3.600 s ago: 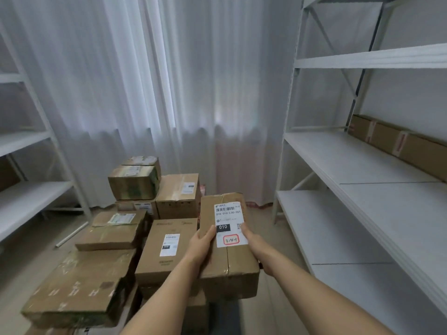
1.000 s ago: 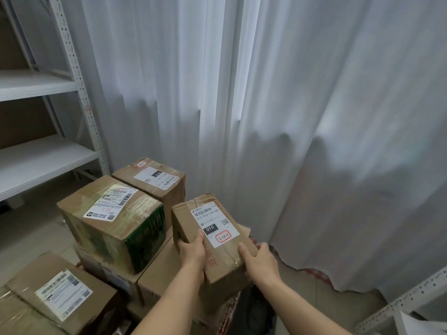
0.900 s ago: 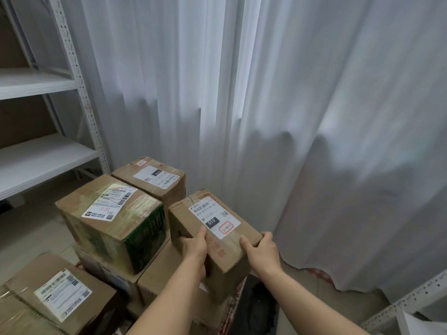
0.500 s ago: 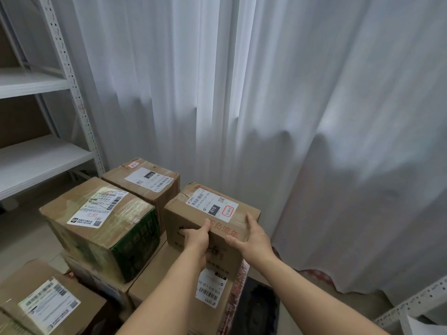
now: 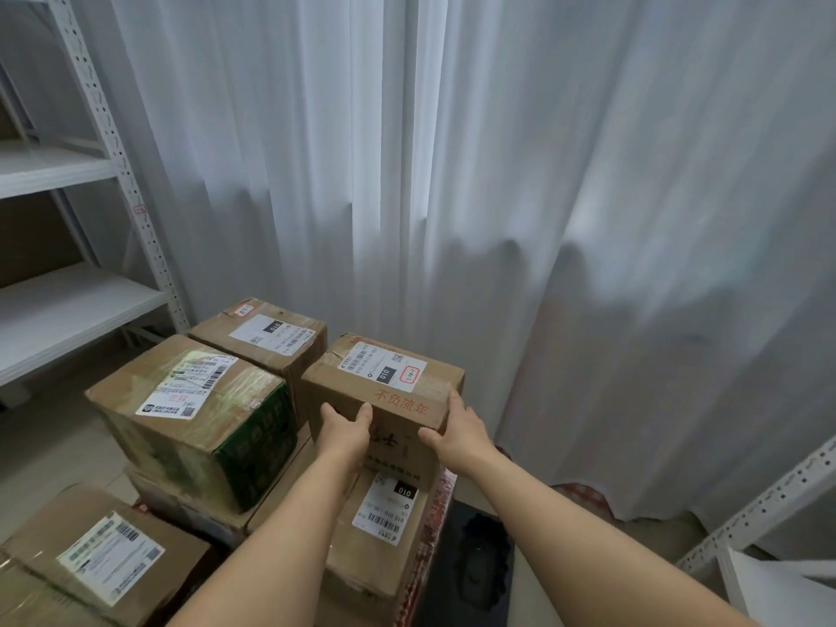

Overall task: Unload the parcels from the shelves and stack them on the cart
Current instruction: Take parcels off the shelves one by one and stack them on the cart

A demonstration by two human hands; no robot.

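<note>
The small cardboard parcel [image 5: 384, 391], its white shipping label facing up and red characters printed along its near edge, sits atop a larger carton [image 5: 384, 527] at the stack's right side, about five o'clock from the taped box [image 5: 267, 337] behind it. The left hand [image 5: 346, 429] grips its near left corner, thumb over the top edge; the right hand [image 5: 457, 429] holds the near right corner, fingers curled round the side.

The step seems to be seating this parcel. It is best done by squaring its edges with the carton below and nudging it toward nine o'clock, snug against the green-printed box [image 5: 194, 418], before letting go, so nothing overhangs the right edge.

The cardboard is matte brown, creased at the corners, sealed with glossy clear tape; the green-printed box looks film-wrapped and shiny. Beyond hang soft pleated white curtains [image 5: 452, 174]; white perforated steel shelving [image 5: 68, 305] stands at nine o'clock.
</note>
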